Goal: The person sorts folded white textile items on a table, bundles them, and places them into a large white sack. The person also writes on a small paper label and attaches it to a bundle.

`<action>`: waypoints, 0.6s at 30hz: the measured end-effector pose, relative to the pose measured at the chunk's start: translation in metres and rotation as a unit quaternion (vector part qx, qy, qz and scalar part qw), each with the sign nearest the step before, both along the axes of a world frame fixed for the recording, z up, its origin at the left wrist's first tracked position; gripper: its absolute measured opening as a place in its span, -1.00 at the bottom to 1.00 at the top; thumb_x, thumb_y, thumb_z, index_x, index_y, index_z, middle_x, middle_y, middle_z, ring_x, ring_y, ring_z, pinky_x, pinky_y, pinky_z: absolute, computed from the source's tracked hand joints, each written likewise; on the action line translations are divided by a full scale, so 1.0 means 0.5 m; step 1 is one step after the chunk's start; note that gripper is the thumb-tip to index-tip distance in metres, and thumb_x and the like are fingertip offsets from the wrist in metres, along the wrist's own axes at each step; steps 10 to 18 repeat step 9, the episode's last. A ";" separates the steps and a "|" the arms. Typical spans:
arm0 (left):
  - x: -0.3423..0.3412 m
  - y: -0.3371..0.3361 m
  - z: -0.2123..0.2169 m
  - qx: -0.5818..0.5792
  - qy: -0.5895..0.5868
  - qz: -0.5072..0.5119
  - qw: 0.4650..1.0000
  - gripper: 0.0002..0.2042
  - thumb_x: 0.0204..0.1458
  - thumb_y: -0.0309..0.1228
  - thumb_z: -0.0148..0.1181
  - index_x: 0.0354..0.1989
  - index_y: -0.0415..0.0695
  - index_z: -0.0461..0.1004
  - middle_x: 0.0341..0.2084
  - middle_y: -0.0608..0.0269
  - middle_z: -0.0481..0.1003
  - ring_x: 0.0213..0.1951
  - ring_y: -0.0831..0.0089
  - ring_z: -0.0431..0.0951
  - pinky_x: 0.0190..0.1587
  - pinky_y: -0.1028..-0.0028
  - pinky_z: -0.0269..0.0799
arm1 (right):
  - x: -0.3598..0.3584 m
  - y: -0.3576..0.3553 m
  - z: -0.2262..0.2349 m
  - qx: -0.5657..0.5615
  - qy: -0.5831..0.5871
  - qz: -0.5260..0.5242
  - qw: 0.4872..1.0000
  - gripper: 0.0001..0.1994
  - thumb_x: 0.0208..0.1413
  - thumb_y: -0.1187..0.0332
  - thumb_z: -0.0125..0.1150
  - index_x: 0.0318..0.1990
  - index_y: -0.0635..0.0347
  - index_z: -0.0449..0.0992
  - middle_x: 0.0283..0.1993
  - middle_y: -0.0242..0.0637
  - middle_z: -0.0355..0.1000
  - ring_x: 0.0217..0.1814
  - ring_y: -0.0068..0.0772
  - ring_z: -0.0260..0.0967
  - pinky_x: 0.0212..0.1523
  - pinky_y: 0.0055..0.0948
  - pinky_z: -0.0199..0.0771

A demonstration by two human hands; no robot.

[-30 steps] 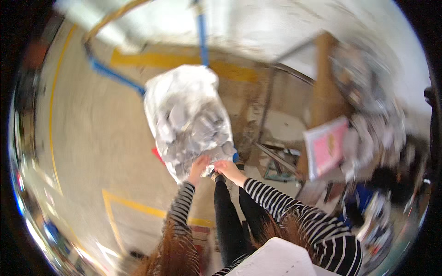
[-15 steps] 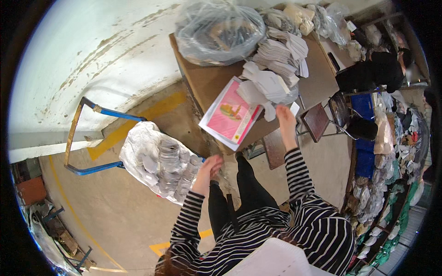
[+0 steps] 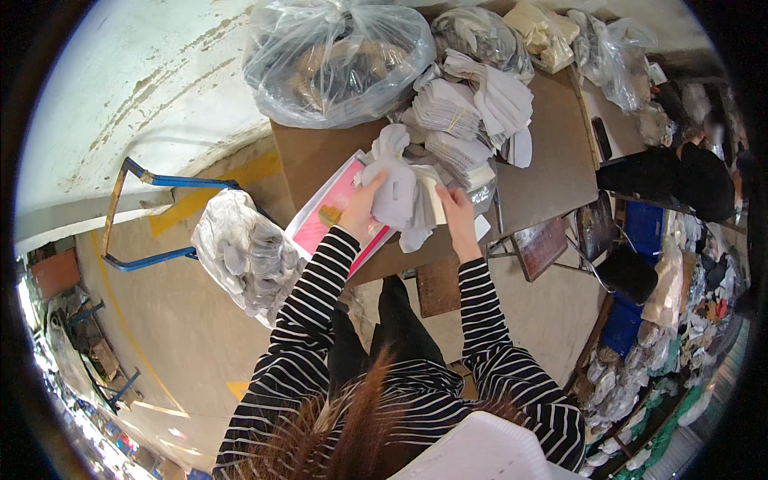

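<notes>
My left hand [image 3: 362, 206] is closed on the left edge of a bundle of white, flat cut pieces [image 3: 394, 196], thumb on top. The kind of piece is not clear; they look like thin, shaped sheets with small slots. On the bundle's right side, my right hand [image 3: 457, 218] has its fingers closed at a cream-coloured strip or piece [image 3: 432, 194]. Beneath the left hand lies a pink printed folder or booklet [image 3: 326, 214] on white sheets. Several more stacks of the cut pieces [image 3: 450, 108] are piled just beyond, on the brown table [image 3: 552, 172].
A large clear plastic bag [image 3: 340, 68] stands at the table's far left, with smaller bags [image 3: 488, 40] behind. At left is a blue-framed trolley [image 3: 152, 260] with a white sack of pieces [image 3: 240, 256]. Stools [image 3: 544, 248] and a dark-clothed person [image 3: 680, 180] are at right.
Both hands have moved up to the bundle above the table. My left hand came from beside the trolley and now grips the cut pieces. The view has shifted closer to the table.
</notes>
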State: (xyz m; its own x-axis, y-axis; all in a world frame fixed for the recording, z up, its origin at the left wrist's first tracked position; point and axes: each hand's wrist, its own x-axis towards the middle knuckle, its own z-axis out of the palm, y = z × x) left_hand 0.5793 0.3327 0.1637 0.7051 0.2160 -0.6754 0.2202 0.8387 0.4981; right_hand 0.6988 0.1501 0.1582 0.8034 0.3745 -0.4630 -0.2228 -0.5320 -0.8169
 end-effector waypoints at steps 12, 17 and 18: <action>-0.093 -0.037 -0.005 -0.124 -0.122 0.142 0.974 -0.38 0.18 -0.08 0.05 0.35 -0.05 0.06 0.28 0.17 0.21 0.28 0.28 0.23 0.37 0.27 0.01 | -0.102 0.086 0.160 -0.047 -0.211 0.187 0.958 -0.32 -0.08 -0.05 0.35 0.03 0.40 0.43 -0.12 0.18 0.47 0.08 0.11 0.38 0.01 -0.13 0.36; -0.093 -0.037 -0.005 -0.124 -0.122 0.142 0.974 -0.38 0.18 -0.08 0.05 0.35 -0.05 0.06 0.28 0.17 0.21 0.28 0.28 0.23 0.37 0.27 0.01 | -0.102 0.086 0.160 -0.047 -0.211 0.187 0.958 -0.32 -0.08 -0.05 0.35 0.03 0.40 0.43 -0.12 0.18 0.47 0.08 0.11 0.38 0.01 -0.13 0.36; -0.093 -0.037 -0.005 -0.124 -0.122 0.142 0.974 -0.38 0.18 -0.08 0.05 0.35 -0.05 0.06 0.28 0.17 0.21 0.28 0.28 0.23 0.37 0.27 0.01 | -0.102 0.086 0.160 -0.047 -0.211 0.187 0.958 -0.32 -0.08 -0.05 0.35 0.03 0.40 0.43 -0.12 0.18 0.47 0.08 0.11 0.38 0.01 -0.13 0.36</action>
